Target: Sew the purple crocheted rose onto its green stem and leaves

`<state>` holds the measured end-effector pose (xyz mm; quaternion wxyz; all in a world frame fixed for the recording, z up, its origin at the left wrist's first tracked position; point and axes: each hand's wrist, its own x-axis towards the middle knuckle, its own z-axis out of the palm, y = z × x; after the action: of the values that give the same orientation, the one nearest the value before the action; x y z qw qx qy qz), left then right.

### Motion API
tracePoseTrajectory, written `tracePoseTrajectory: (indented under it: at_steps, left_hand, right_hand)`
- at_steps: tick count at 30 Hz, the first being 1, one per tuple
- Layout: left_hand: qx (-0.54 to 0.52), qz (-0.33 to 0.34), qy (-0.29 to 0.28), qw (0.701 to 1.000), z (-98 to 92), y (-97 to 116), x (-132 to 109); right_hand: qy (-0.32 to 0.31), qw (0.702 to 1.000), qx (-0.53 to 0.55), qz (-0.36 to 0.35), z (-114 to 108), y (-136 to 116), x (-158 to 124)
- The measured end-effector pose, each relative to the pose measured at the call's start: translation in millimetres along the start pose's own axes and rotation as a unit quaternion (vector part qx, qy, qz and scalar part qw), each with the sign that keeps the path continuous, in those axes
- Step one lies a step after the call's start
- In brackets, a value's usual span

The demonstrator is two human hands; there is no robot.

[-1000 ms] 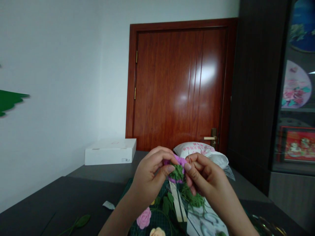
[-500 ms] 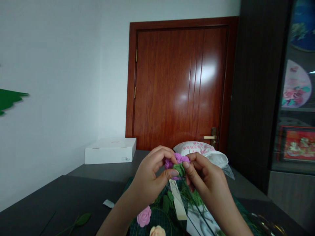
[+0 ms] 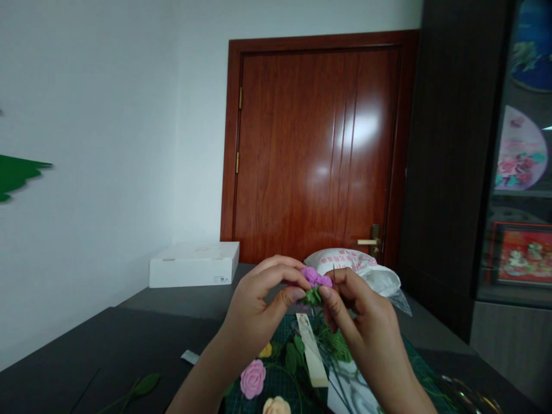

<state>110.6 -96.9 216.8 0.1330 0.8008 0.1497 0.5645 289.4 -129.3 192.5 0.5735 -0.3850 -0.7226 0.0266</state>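
A purple crocheted flower (image 3: 311,276) with a green crocheted base (image 3: 311,296) is held up between my two hands. My left hand (image 3: 264,290) pinches it from the left, thumb low by the green part and fingers over the petals. From the right, my right hand (image 3: 357,305) grips its edge between thumb and index finger. A thin dark needle-like point (image 3: 333,269) sticks up beside my right index finger; its lower end is hidden. Below the hands lie a pink crocheted rose (image 3: 253,379), a peach flower (image 3: 276,406) and a cream strip (image 3: 312,353).
A dark green cutting mat (image 3: 245,405) lies on the black table (image 3: 121,339), with green leaves (image 3: 291,357) and stringy green yarn (image 3: 334,339) on it. A leaf stem (image 3: 145,385) is at left. Behind stand a white box (image 3: 194,265) and a white plastic bag (image 3: 345,260).
The flower has tilted, so less of its green base and purple underside shows. My left hand has shifted slightly left, and a small yellow flower has come into view under it.
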Motion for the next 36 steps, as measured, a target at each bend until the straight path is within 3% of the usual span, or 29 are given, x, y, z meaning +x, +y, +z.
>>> tracePoseTrajectory:
  at_steps: [7,11,15,20,26,36]
  left_hand:
    - [-0.127,-0.087,0.03,0.988,11.4,-4.5,-3.6]
    - [-0.151,-0.152,0.07,0.974,16.7,-3.7,-3.6]
    - [-0.171,-0.179,0.068,0.966,17.0,-3.2,-1.4]
    - [-0.196,-0.173,0.096,0.96,18.0,-5.6,-2.0]
    - [-0.147,-0.141,0.138,0.969,20.3,-5.8,-3.9]
    - [-0.077,-0.098,0.154,0.98,19.3,-3.4,-3.9]
  right_hand:
    - [0.008,0.995,0.08,0.063,14.4,7.1,-2.3]
    - [0.038,0.991,0.104,0.08,21.5,7.3,-4.7]
    - [0.035,0.987,0.125,0.093,22.6,6.5,-3.6]
    - [-0.023,0.985,0.136,0.1,17.2,8.0,0.7]
    - [0.07,0.998,-0.011,0.004,2.5,-1.4,0.2]
    - [0.015,0.992,-0.099,-0.074,-7.3,-2.9,0.1]
